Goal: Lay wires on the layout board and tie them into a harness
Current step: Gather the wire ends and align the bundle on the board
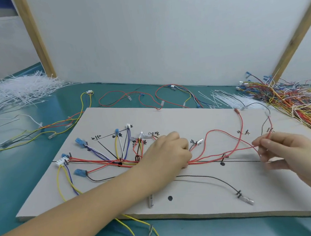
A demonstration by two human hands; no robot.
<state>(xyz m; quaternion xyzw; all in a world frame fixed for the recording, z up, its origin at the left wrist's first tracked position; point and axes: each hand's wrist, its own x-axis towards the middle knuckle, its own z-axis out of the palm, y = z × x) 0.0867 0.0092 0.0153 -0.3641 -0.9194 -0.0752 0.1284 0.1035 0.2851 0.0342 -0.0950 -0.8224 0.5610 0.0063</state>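
Lowest in the frame, loose yellow, blue and red wires (pixel 142 232) hang off the near edge of the flat grey layout board (pixel 198 118) onto the teal table (pixel 33 175). Just above them the left forearm crosses the board, and the left hand (pixel 170 152) lies at the centre with curled fingers pressing down on the bundle of red wires (pixel 207 159) along the drawn black line; whether it pinches them I cannot tell. At the right of the frame the right hand (pixel 285 153) pinches one thin red wire (pixel 255 148) between thumb and forefinger and holds it just above the board.

I judge the laying to be well along: on the left half many wires already run between the black pegs, with blue terminals (pixel 79 141) and a white connector block (pixel 61 161) in their marked places. The right half looks slack, and a black wire (pixel 212 178) lies loose below. I see no tie on the bundle, so the tying seems not yet begun. White cable ties (pixel 228 98) wait at the upper right, beside a big heap of coloured wires (pixel 290 98); a larger pile of white ties (pixel 17 92) lies at the upper left.
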